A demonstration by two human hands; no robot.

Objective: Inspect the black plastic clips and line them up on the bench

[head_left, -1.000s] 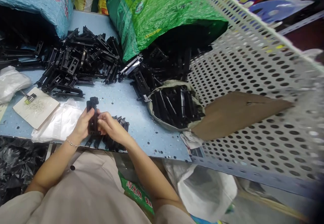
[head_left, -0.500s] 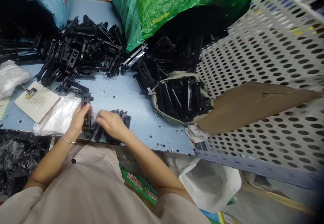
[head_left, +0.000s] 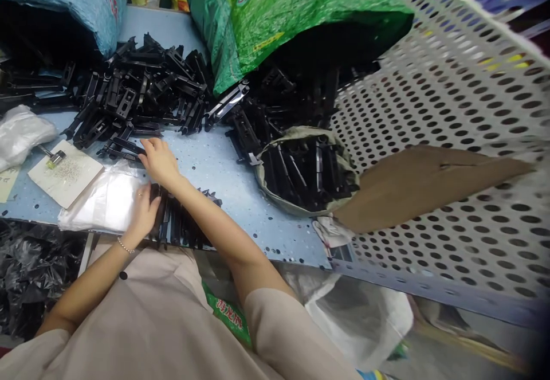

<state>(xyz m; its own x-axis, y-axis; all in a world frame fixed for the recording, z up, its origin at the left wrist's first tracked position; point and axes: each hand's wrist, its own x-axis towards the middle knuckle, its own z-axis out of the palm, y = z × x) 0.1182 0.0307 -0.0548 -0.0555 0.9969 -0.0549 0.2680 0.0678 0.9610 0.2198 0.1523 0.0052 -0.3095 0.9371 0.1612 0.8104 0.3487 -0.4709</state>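
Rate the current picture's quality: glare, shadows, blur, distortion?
Head view: sheen on the green sack, deep shadow in its mouth; heaped black slotted parts merge darkly; the clear plastic bags look washed out; the perforated panel smears rightward; the lower-right corner darkens, consistent with wide-angle optics.

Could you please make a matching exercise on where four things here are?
1. left hand
2. right hand
3. brown flat sheet
4. off-white square board

A. against the grey perforated panel
B. at the neat row of black parts
C. beside the flat white plastic bags
D. at the loose heap of black parts

1-B; 2-D; 3-A; 4-C
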